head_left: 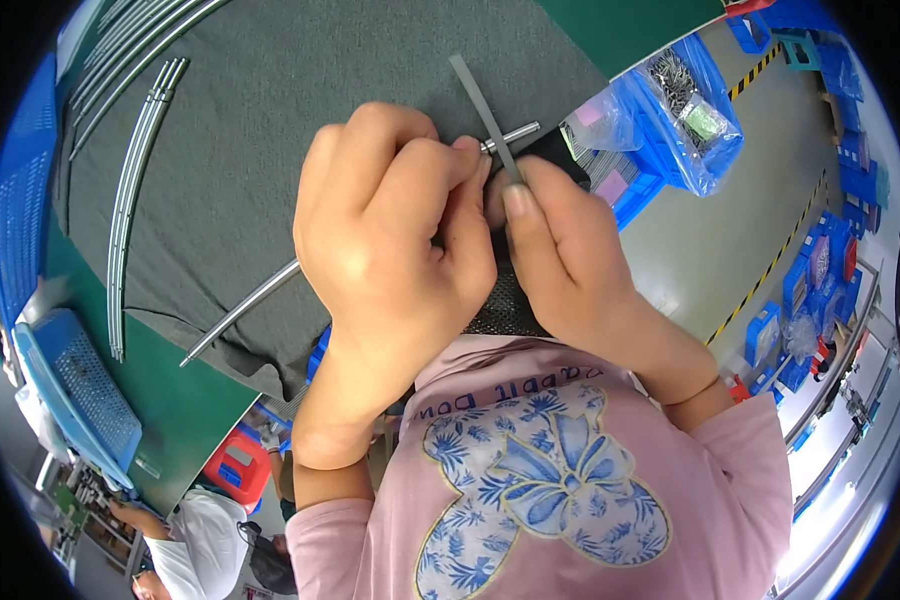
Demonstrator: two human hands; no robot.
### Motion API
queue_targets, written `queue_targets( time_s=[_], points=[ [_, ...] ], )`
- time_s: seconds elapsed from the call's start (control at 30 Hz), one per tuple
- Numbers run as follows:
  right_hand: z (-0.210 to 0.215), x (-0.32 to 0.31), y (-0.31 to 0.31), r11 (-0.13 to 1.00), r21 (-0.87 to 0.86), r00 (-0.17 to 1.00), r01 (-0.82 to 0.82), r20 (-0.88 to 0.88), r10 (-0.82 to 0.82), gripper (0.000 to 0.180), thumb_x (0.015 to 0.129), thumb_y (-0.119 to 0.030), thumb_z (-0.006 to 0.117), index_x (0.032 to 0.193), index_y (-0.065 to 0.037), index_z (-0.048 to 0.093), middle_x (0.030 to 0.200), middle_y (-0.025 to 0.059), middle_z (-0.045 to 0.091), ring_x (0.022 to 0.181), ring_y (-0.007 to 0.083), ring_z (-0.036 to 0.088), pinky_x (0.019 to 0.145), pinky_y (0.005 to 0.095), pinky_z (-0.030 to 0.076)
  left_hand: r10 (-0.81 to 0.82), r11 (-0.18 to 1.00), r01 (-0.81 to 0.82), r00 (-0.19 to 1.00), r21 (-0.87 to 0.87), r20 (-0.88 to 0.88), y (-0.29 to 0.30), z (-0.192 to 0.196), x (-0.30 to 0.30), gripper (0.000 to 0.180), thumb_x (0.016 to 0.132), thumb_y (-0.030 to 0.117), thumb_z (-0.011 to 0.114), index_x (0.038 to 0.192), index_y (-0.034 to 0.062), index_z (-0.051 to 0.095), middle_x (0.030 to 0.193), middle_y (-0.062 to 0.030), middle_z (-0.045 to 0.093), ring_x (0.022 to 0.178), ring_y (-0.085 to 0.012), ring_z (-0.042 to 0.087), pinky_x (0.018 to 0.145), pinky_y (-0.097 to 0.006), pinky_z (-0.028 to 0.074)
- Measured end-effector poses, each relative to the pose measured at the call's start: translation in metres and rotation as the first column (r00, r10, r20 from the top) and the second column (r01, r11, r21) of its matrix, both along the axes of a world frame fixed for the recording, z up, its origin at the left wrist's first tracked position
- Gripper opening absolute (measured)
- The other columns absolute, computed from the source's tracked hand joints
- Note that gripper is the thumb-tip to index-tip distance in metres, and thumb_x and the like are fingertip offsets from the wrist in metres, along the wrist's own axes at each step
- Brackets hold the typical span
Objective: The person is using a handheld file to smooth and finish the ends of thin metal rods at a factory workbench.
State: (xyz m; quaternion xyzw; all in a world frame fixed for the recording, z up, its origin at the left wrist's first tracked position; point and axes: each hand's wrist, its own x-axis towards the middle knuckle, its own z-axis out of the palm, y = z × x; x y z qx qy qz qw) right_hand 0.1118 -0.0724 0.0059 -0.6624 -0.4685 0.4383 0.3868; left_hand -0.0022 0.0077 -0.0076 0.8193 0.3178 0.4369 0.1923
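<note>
My left hand [390, 235] grips a long thin metal rod [238, 308] that lies across the grey cloth [270, 120]; the rod's tip [515, 132] sticks out past my fingers. My right hand [560, 245] pinches a narrow flat grey strip [480, 105] that crosses the rod's tip. Both hands are pressed together over a piece of black mesh [505, 305] at the table's near edge.
Several curved metal rods [135, 190] lie on the cloth at the left. A blue basket [75, 395] stands on the green table [180, 400]. Blue bins with bagged parts [685, 105] sit at the right. Another person in white [195, 550] is at the lower left.
</note>
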Motion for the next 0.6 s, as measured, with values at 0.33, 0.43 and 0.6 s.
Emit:
queue_targets(
  time_s=[0.33, 0.43, 0.6],
  points=[
    [0.006, 0.004, -0.01, 0.998, -0.068, 0.992, 0.002, -0.129, -0.011, 0.011, 0.088, -0.005, 0.044, 0.08, 0.0, 0.05, 0.066, 0.0153, 0.058, 0.062, 0.0345, 0.059, 0.054, 0.0379, 0.044, -0.002, 1.0, 0.002, 1.0, -0.009, -0.003, 0.001, 0.0, 0.002, 0.016, 0.06, -0.004, 0.066, 0.064, 0.0048, 0.053, 0.069, -0.005, 0.05, 0.056, -0.0219, 0.043, 0.049, -0.031, 0.035],
    [0.005, 0.012, -0.041, 0.998, -0.061, 0.998, -0.008, -0.06, 0.004, 0.013, 0.089, -0.007, 0.045, 0.08, 0.0, 0.053, 0.063, 0.0132, 0.056, 0.056, 0.029, 0.057, 0.053, 0.0342, 0.043, -0.011, 1.0, 0.01, 0.999, -0.024, -0.034, 0.0, 0.0, 0.004, 0.017, 0.06, -0.005, 0.067, 0.064, 0.005, 0.053, 0.069, -0.0049, 0.05, 0.056, -0.0216, 0.043, 0.049, -0.031, 0.035],
    [0.011, 0.029, -0.049, 0.994, -0.07, 0.99, 0.084, -0.105, -0.091, 0.017, 0.091, -0.009, 0.044, 0.085, 0.001, 0.057, 0.061, 0.0056, 0.053, 0.05, 0.0138, 0.05, 0.051, 0.026, 0.04, 0.003, 0.999, -0.004, 1.0, -0.051, -0.025, -0.001, 0.002, 0.0, 0.016, 0.06, -0.004, 0.067, 0.066, 0.0051, 0.055, 0.068, -0.005, 0.051, 0.057, -0.0212, 0.045, 0.05, -0.03, 0.035]
  ],
)
